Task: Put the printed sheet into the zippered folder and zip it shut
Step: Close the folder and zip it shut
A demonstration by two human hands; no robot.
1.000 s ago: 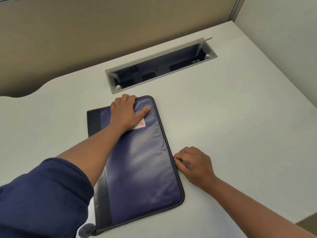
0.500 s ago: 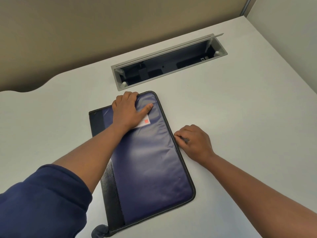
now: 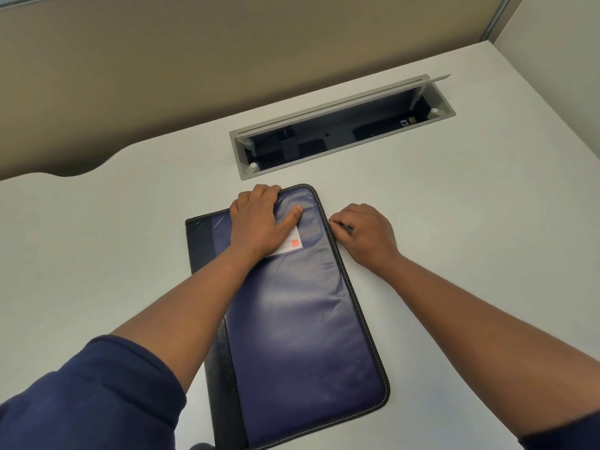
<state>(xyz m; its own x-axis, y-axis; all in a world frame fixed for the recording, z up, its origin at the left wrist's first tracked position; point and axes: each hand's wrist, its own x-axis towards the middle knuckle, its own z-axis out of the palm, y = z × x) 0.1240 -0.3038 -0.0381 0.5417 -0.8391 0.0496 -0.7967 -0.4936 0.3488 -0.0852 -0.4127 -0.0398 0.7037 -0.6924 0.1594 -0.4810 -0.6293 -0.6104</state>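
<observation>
A dark blue zippered folder (image 3: 302,323) with a black spine lies flat and closed on the white desk (image 3: 470,241). A small white label with a red mark (image 3: 290,246) shows on its cover. My left hand (image 3: 263,219) presses flat on the folder's far end, fingertips curled over its top edge. My right hand (image 3: 365,233) sits at the folder's right edge near the far corner, its fingers pinching the zipper pull (image 3: 334,224). The printed sheet is not visible.
An open grey cable tray (image 3: 341,131) with a raised lid is sunk into the desk just beyond the folder. A beige partition (image 3: 227,60) stands behind the desk. A white wall (image 3: 558,37) closes off the right side.
My right hand has slid along the folder's right edge from its middle toward the far corner, drawing the zipper pull with it. My left hand stayed pressed on the folder's far end.
</observation>
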